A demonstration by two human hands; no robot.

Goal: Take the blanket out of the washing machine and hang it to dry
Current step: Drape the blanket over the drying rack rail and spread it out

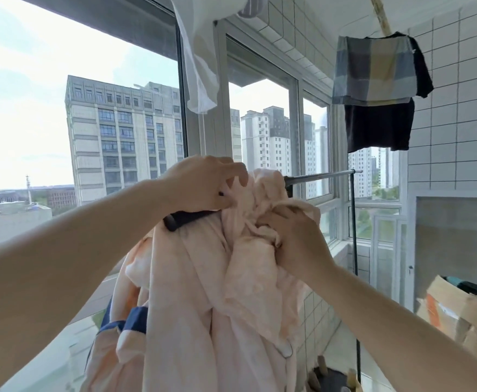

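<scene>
Both hands work at the top of a pale pink blanket [203, 292] bunched over the horizontal rail [323, 175] of a drying rack by the balcony window. Left hand [203, 183], its fingers curled, pinches a fold of the fabric at the rail's near end, just above a dark bar [186, 219] that pokes out from under the cloth. Right hand [294, 239] grips a crumpled wad of the blanket a little lower and to the right, fingers buried in the folds. Most of the blanket hangs down in thick, uneven folds, with a navy-edged part [131, 318] showing at the lower left. Beyond the cloth the rail runs bare to its upright post [354, 250]. Overhead hang a white cloth [199, 60], a checked towel [373, 72] and a dark garment [378, 127]; cardboard boxes [457, 315] sit at the right.
</scene>
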